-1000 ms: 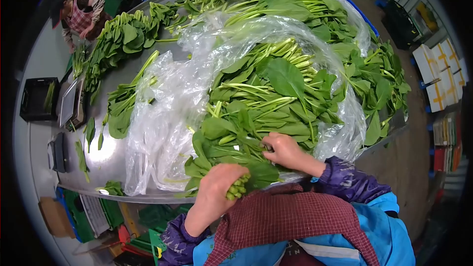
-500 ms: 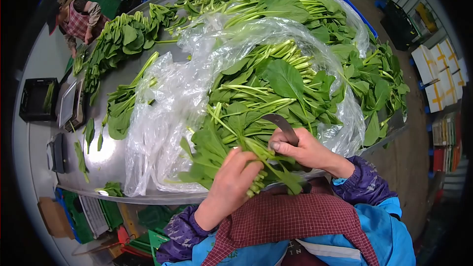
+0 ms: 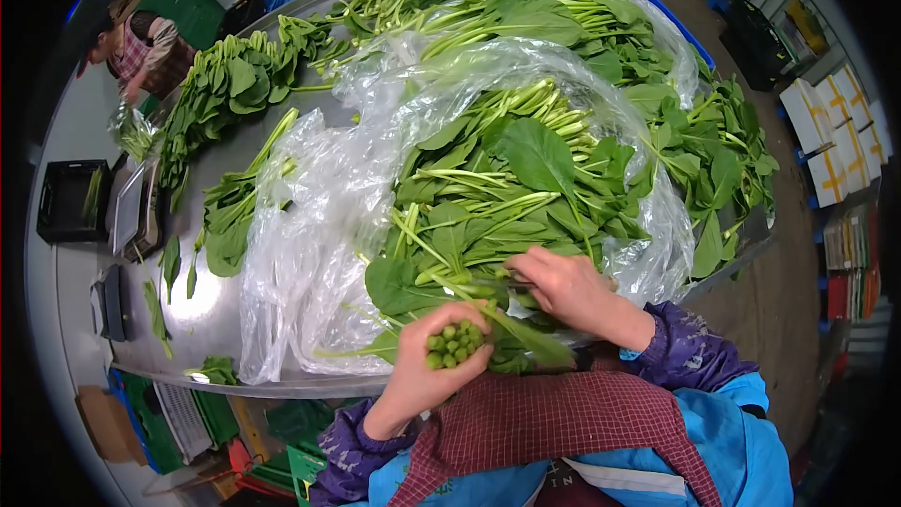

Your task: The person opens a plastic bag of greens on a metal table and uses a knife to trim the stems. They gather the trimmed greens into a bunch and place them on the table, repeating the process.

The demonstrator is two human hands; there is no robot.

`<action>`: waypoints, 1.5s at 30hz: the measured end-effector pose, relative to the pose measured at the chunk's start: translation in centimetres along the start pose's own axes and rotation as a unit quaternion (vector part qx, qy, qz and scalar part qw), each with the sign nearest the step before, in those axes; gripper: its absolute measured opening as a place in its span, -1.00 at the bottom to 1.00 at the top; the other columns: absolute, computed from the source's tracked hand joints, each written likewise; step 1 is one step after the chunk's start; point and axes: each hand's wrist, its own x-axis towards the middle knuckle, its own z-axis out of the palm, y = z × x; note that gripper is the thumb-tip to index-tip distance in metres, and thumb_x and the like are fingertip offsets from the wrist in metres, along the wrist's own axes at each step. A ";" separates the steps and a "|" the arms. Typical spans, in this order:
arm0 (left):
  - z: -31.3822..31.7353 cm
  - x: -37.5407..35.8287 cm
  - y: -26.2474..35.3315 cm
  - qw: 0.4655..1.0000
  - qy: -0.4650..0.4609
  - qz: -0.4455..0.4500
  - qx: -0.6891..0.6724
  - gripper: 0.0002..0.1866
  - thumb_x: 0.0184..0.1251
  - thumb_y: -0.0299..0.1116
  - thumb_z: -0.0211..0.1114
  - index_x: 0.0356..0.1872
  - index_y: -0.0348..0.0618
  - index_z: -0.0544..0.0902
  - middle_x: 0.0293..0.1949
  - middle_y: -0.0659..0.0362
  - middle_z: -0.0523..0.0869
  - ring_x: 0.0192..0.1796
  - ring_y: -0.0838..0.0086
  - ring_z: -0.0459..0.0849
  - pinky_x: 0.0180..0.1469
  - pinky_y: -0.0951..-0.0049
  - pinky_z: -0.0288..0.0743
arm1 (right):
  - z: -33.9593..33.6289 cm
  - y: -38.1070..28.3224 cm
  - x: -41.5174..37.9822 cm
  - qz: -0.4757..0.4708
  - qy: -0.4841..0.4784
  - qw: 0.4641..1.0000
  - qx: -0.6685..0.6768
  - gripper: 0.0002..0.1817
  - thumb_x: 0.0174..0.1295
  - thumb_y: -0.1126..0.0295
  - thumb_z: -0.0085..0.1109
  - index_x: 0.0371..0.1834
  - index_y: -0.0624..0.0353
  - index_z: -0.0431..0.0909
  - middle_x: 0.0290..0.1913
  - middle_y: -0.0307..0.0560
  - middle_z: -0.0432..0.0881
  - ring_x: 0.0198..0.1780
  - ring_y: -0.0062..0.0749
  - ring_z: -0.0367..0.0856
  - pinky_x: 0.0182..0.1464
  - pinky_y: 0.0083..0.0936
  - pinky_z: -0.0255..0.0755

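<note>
My left hand (image 3: 427, 361) is closed around a bunch of leafy green stems (image 3: 454, 344), their pale cut ends pointing up toward me. Just to its right, my right hand (image 3: 574, 293) grips a knife (image 3: 511, 284), whose dark blade shows almost edge-on and points at the bunch. A loose leaf (image 3: 530, 338) hangs blurred between the hands, below the blade. Beyond both hands lies a heap of leafy greens (image 3: 488, 197) in an opened clear plastic bag (image 3: 319, 225). The knife handle is mostly hidden inside my right fingers.
The metal table (image 3: 211, 319) curves along my front. More greens (image 3: 723, 160) lie at the right, and a row of bunches (image 3: 235, 75) at the left. A scale (image 3: 136, 202) and a black crate (image 3: 73, 202) stand far left. Another person (image 3: 145, 56) works there.
My left hand has turned the bunch so the cut ends face up. The knife in my right hand has swung lower beside it. The other person now lifts a clear bag of greens.
</note>
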 end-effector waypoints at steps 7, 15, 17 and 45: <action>-4.2 -1.0 0.5 0.978 0.121 -0.076 -0.151 -0.61 0.04 -0.62 0.28 -0.06 -0.20 0.44 -0.23 0.12 0.63 -0.15 0.52 0.60 -0.11 0.57 0.48 | -2.5 2.9 2.0 0.061 0.082 0.992 -0.075 -0.84 0.04 0.46 0.19 -0.27 0.13 0.52 -0.34 -0.09 0.54 -0.39 -0.10 0.59 -0.40 -0.30 0.47; -6.3 -2.5 1.2 0.939 0.304 0.037 0.155 -0.72 -0.05 -0.63 0.30 -0.23 -0.26 0.55 -0.38 0.11 0.62 -0.37 0.39 0.60 -0.24 0.49 0.47 | -4.3 4.9 3.3 0.119 0.069 0.990 0.002 -0.80 0.05 0.40 0.22 -0.26 0.22 0.54 -0.34 -0.03 0.58 -0.34 -0.18 0.60 -0.31 -0.34 0.43; -5.4 -2.2 2.0 0.838 0.282 0.135 0.447 -0.65 -0.19 -0.66 0.30 -0.24 -0.23 0.57 -0.39 0.05 0.61 -0.33 0.20 0.61 -0.24 0.37 0.48 | -5.4 3.5 3.3 0.200 0.111 0.963 0.143 -0.81 0.11 0.41 0.18 -0.24 0.26 0.53 -0.43 -0.02 0.59 -0.41 -0.30 0.55 -0.31 -0.49 0.38; 1.0 2.7 2.0 0.922 0.020 0.227 0.313 -0.68 -0.18 -0.61 0.38 -0.29 -0.23 0.56 -0.29 0.07 0.66 -0.23 0.21 0.67 -0.17 0.37 0.54 | -9.8 4.4 -0.4 0.163 0.115 0.979 -0.038 -0.80 0.00 0.46 0.20 -0.27 0.24 0.53 -0.45 -0.09 0.54 -0.45 -0.35 0.56 -0.41 -0.47 0.41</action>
